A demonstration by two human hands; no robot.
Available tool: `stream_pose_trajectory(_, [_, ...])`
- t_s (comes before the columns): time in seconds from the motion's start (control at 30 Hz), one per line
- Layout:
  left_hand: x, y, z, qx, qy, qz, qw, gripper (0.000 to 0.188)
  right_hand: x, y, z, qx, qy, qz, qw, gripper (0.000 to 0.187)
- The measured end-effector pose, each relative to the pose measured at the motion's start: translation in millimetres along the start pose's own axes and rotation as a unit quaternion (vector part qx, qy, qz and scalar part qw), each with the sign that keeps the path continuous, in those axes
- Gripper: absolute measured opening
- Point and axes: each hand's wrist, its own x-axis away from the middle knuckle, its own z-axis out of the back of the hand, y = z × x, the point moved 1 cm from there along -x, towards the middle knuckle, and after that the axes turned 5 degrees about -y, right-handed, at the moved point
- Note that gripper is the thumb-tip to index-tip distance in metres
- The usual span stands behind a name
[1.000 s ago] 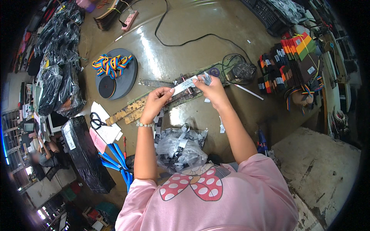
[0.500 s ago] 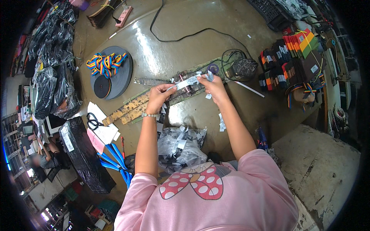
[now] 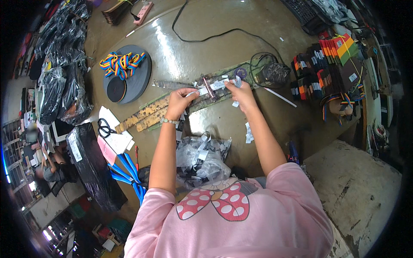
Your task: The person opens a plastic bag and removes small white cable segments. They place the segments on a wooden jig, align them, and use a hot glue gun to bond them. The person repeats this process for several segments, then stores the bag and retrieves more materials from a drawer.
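A strip of white printed labels point(image 3: 218, 84) is stretched between my hands. My left hand point(image 3: 180, 102) pinches its left end between thumb and fingers. The right end is held by my right hand point(image 3: 242, 95), where a folded greyish bunch of labels stands up from the fingers. The strip lies across a thin reddish metal bar point(image 3: 208, 87) mounted over long worn boards point(image 3: 148, 115); I cannot tell whether it passes over or under the bar. More labels hang below my left hand toward a clear plastic bag point(image 3: 202, 163) full of labels, close to my body.
Left of the boards lie a grey webbing roll point(image 3: 144, 79) with rainbow cord point(image 3: 122, 64), black scissors point(image 3: 104, 127) and blue straps point(image 3: 129, 174). A black cable point(image 3: 223, 32) runs to a dark round object point(image 3: 275, 74). Stacked colourful straps point(image 3: 309, 71) stand at right.
The label strip and both hands have moved slightly, bringing the strip onto the metal bar. The whole view has also shifted a little.
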Motion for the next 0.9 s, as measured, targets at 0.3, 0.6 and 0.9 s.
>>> stream_pose_trajectory(0.3, [128,30,34,-0.033,0.094,-0.108,0.989,0.015,100,20,67,0.583,-0.058,-0.004,0.810,0.042])
stream_pose_trajectory(0.6, [287,-18,92,-0.452,0.019,0.339,0.825,0.054,184,19,2,0.488,-0.262,0.028,0.832,0.074])
stream_pose_trajectory(0.9, [350,-12,47,-0.062,0.108,-0.138,0.983,0.029,125,51,-71,0.346,-0.185,0.027,0.919,0.050])
